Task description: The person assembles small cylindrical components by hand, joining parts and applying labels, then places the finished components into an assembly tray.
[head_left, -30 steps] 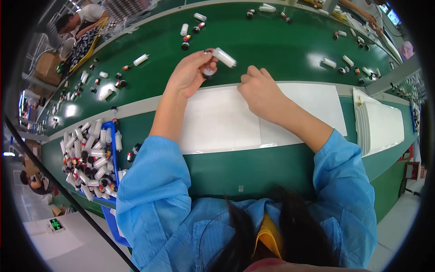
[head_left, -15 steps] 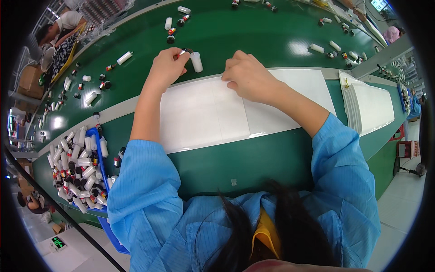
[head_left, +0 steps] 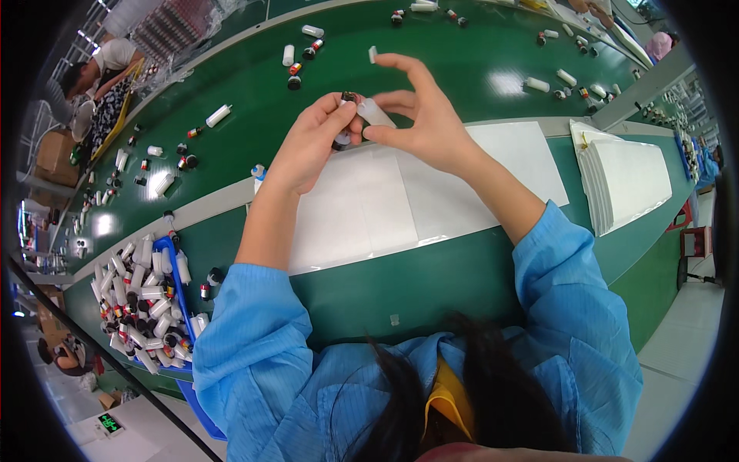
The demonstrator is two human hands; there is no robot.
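Observation:
Both my hands are close together above the far edge of the table. My left hand [head_left: 317,138] is closed, thumb against fingers, around a small dark-ended part [head_left: 349,98] partly hidden by the fingers. A white translucent cylinder [head_left: 377,114] lies tilted between the hands. My right hand [head_left: 431,123] has it between thumb and rear fingers, with the forefinger stretched out beyond. At that forefinger's tip shows a small white piece [head_left: 372,55]; I cannot make out what it is. White sheets [head_left: 354,200] lie flat below my hands.
A blue tray [head_left: 178,286] heaped with white cylinders and black-capped parts stands at the left. The green conveyor [head_left: 254,85] beyond carries scattered similar pieces. Stacked white sheets [head_left: 627,181] lie at the right, by a grey post [head_left: 650,88]. Other people work at the far left and far right.
My left hand has moved right and nearer. The white cylinder, upright beside it before, is now tilted between both hands. My right hand has lifted off the sheets and stretched its forefinger.

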